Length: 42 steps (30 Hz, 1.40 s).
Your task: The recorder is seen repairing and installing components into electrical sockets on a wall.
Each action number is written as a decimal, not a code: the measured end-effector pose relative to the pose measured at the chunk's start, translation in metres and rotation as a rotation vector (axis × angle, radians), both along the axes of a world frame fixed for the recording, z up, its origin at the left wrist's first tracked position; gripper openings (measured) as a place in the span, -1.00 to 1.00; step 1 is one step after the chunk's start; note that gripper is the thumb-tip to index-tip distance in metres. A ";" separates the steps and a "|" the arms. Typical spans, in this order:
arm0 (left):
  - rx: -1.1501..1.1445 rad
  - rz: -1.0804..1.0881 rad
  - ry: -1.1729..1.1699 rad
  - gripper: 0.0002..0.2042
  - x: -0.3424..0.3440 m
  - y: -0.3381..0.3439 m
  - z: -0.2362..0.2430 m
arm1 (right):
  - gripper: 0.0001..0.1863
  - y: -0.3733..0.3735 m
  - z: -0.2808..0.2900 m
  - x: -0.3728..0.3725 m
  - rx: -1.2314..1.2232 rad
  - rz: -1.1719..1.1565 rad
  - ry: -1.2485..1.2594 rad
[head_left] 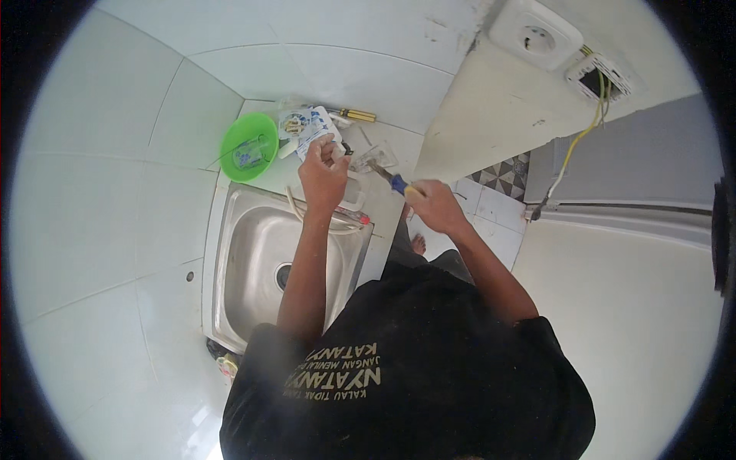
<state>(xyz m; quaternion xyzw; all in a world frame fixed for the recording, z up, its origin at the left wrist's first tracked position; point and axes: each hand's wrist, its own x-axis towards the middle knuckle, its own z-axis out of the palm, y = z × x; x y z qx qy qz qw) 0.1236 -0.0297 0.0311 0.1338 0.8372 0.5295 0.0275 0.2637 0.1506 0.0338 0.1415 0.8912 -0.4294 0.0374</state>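
The scene is viewed from the person's head by one wide fisheye camera, pointed steeply down. The black shirt (429, 414) is looked down on from very near and is set across the lower middle. Farther off, above the centre, the left hand (323, 175) and right hand (437, 205) are taken in from above. The sink (249, 238) is seen left of centre, and the tiled wall (92, 222) is bent toward the round, dark-edged rim. The floor (494, 207) is glimpsed right of centre.
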 end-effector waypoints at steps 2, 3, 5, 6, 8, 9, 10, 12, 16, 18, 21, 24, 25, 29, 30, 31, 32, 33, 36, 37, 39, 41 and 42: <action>-0.104 -0.043 0.084 -0.60 -0.003 0.008 -0.008 | -0.58 0.006 -0.001 0.027 -0.331 -0.121 -0.224; -0.104 -0.058 0.089 -0.60 -0.005 0.012 -0.016 | -0.58 0.008 0.001 0.042 -0.334 -0.135 -0.218; -0.348 -0.179 0.330 -0.62 -0.010 0.018 -0.030 | -0.63 0.012 0.001 0.065 -0.515 -0.194 -0.255; -0.340 -0.207 0.337 -0.62 -0.008 0.025 -0.033 | -0.63 0.015 -0.008 0.075 -0.517 -0.223 -0.245; -0.520 -0.227 0.431 -0.66 -0.007 0.038 -0.036 | -0.69 0.020 -0.025 0.093 -0.824 -0.286 -0.242; -0.527 -0.203 0.451 -0.66 -0.011 0.033 -0.051 | -0.69 0.019 -0.019 0.098 -0.818 -0.316 -0.217; -0.533 -0.176 0.475 -0.66 -0.017 0.025 -0.065 | -0.68 0.014 -0.013 0.097 -0.822 -0.321 -0.171; -0.592 -0.218 0.426 -0.64 -0.018 0.028 -0.068 | -0.69 0.014 0.002 0.106 -0.856 -0.348 -0.079; -0.533 -0.227 0.546 -0.65 0.001 0.037 -0.028 | -0.59 0.031 0.028 0.146 -1.013 -0.395 0.016; -0.279 -0.177 0.486 -0.73 0.011 0.046 0.001 | -0.58 0.051 0.036 0.172 -1.038 -0.403 0.092; 0.122 -0.321 -0.030 -0.72 0.049 0.079 0.095 | -0.73 0.082 0.073 0.200 -1.013 -0.411 0.281; 0.383 -0.536 -0.158 -0.71 0.078 0.114 0.154 | -0.78 0.112 0.133 0.198 -0.793 -0.337 0.376; 0.389 -0.539 -0.157 -0.71 0.081 0.129 0.164 | -0.79 0.121 0.152 0.192 -0.583 -0.316 0.381; 0.426 -0.698 -0.273 -0.79 0.088 0.160 0.182 | -0.79 0.127 0.214 0.167 -0.166 -0.332 0.285; 0.427 -0.689 -0.262 -0.82 0.089 0.164 0.184 | -0.81 0.129 0.217 0.160 -0.162 -0.319 0.331; 0.432 -0.695 -0.260 -0.82 0.087 0.165 0.183 | -0.81 0.129 0.223 0.155 -0.155 -0.323 0.333; 0.460 -0.695 -0.242 -0.83 0.085 0.165 0.177 | -0.82 0.128 0.231 0.150 -0.145 -0.337 0.244; 0.487 -0.696 -0.227 -0.83 0.083 0.166 0.173 | -0.83 0.129 0.236 0.147 -0.137 -0.351 0.154; 0.435 -0.661 -0.170 -0.85 0.076 0.163 0.168 | -0.83 0.135 0.228 0.137 -0.083 -0.415 0.071; 0.435 -0.664 -0.172 -0.85 0.075 0.163 0.168 | -0.83 0.135 0.228 0.135 -0.082 -0.418 0.070; 0.376 -0.647 -0.102 -0.85 0.072 0.163 0.168 | -0.81 0.134 0.228 0.131 -0.177 -0.406 0.072; 0.339 -0.644 -0.088 -0.84 0.072 0.164 0.171 | -0.79 0.135 0.224 0.128 -0.217 -0.384 0.108; 0.300 -0.633 -0.070 -0.84 0.072 0.165 0.171 | -0.77 0.135 0.223 0.127 -0.259 -0.353 0.145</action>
